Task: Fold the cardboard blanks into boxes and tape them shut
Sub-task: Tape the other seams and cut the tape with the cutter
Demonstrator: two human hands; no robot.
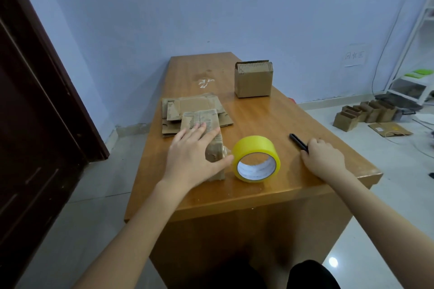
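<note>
Box (212, 138) under flat, spread left hand (192, 157), tape roll (256, 158) just beside; right hand (323, 159) grips black cutter (298, 141); blanks (187, 110) behind.

— That table (258, 119) is wood, varnished glossy; it throws back the light.
— And the folded box (215, 145) and flat blanks (187, 105): matt brown cardboard, scuffed and worn.
— The yellow tape roll (256, 158) looks slick, shiny plastic.
— The floor tiles (387, 185) gleam too.
</note>
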